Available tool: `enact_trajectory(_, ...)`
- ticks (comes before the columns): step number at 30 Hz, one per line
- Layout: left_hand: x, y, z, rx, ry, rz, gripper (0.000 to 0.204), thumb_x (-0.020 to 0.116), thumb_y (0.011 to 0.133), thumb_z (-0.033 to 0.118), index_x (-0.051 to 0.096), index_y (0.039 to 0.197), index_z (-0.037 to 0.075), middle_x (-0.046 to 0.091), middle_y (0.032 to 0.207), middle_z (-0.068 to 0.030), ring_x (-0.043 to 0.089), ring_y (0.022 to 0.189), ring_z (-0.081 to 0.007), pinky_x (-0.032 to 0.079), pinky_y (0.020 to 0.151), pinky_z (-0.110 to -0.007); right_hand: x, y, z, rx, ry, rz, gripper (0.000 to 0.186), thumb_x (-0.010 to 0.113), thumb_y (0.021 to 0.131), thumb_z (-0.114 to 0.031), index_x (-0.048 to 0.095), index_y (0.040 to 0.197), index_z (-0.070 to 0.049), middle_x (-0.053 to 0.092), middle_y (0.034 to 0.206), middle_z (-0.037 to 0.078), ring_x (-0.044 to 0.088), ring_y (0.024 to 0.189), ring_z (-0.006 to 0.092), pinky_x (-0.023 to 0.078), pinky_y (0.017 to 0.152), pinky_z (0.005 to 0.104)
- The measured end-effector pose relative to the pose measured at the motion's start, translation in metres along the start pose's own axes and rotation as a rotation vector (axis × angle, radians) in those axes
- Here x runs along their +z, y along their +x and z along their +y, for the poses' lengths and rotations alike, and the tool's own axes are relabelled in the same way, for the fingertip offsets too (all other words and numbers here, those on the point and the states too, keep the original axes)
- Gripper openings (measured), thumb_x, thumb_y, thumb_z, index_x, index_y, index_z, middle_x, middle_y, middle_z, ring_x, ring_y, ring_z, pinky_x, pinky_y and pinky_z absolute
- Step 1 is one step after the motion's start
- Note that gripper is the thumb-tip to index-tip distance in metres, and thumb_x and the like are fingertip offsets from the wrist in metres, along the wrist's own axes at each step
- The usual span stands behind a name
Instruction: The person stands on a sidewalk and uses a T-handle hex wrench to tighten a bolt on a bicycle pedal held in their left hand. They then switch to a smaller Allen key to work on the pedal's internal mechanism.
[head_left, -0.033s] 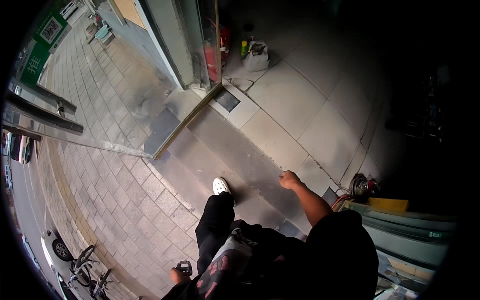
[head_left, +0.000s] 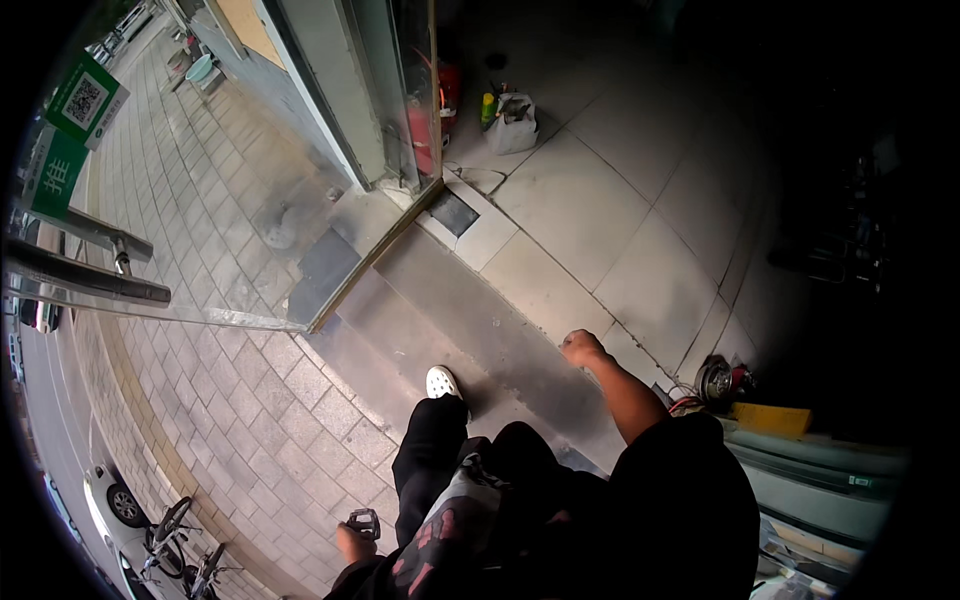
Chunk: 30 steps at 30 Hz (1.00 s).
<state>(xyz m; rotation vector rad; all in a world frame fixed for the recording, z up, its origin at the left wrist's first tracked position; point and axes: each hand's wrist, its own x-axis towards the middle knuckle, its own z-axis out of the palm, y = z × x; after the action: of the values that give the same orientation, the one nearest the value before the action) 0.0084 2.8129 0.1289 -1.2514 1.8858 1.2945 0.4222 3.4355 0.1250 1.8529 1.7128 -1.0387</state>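
My left hand (head_left: 354, 545), low in the picture beside my dark trouser leg, is closed around a black bicycle pedal (head_left: 364, 522) with an open frame. My right hand (head_left: 582, 347) is held out in a fist above the steps (head_left: 440, 300). Its curled fingers hide whatever they may hold. A white clog (head_left: 442, 382) with holes shows on my foot on a lower step. Farther ahead, a glass door (head_left: 230, 250) with a metal handle (head_left: 90, 275) stands swung outward.
Inside the doorway are red fire extinguishers (head_left: 447, 95) and a white bag (head_left: 512, 125) on the tiled floor (head_left: 570, 230). A glass counter (head_left: 830, 480) stands at the right, with a round metal part (head_left: 715, 380) near it. Outside, bicycles (head_left: 168, 540) and a white car (head_left: 112, 510) are parked.
My right hand has moved slightly forward and right. A dark knee has come forward between my arms. My left hand keeps the pedal and has risen a little in view.
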Motion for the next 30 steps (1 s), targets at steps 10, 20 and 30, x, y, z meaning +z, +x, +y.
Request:
enact_trajectory(10,0.315,-0.209,0.170,0.263,-0.143,-0.432,0.032,0.048,0.105,0.041,0.063,0.105,0.013,0.068,0.093,-0.0023,0.065,0.080,-0.0172,0.055,0.068,-0.036,-0.322,0.234,-0.230,-0.173,-0.006,0.375,0.033,0.054,0.098,-0.029,0.067,0.120,-0.007,0.070,0.124,0.017,0.066,0.115,0.0372,0.054,0.097,0.0466)
enact_trajectory(20,0.370,-0.341,0.015,-0.024,0.083,0.396,0.033,0.051,0.100,0.041,0.056,0.080,0.015,0.057,0.070,-0.0028,0.045,0.048,-0.0157,0.033,0.039,-0.032,-0.457,0.521,-0.389,-0.412,-0.480,0.353,0.046,0.053,0.096,-0.016,0.054,0.141,-0.008,0.056,0.143,0.017,0.058,0.127,0.0362,0.049,0.103,0.0492)
enact_trajectory(30,0.423,-0.381,-0.036,-0.029,0.112,0.396,0.034,0.047,0.102,0.041,0.055,0.082,0.015,0.055,0.071,-0.0027,0.042,0.048,-0.0149,0.034,0.041,-0.030,-0.453,0.569,-0.397,-0.524,-0.922,0.127,0.052,0.063,0.088,-0.006,0.055,0.139,-0.012,0.044,0.156,0.013,0.047,0.141,0.0323,0.045,0.111,0.0501)
